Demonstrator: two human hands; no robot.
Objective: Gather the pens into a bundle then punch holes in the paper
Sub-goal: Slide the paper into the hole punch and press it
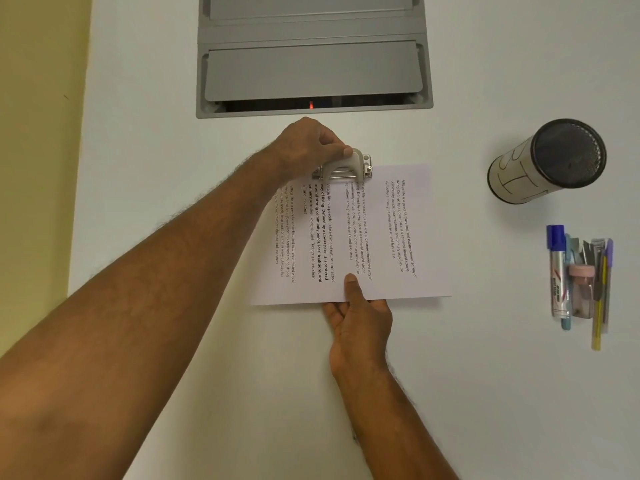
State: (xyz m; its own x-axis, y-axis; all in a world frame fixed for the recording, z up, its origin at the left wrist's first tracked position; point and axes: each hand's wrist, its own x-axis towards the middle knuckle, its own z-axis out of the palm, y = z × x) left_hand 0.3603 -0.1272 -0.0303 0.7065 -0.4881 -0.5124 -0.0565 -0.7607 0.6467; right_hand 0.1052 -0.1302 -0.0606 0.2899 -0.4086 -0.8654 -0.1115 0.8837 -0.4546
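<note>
The pens (581, 275) lie bundled at the right of the surface (485, 375), so only the punching looks left. The left hand (311, 147) curls over the hole punch (346, 166), which straddles the far edge of the paper (388, 237); the right hand (356, 317) pinches the near edge. The left hand hides any holes, and what binds the pens is unclear.

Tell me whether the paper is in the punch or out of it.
In. The paper's far edge sits under the punch, which the left hand grips; the right hand pinches the near edge.
</note>
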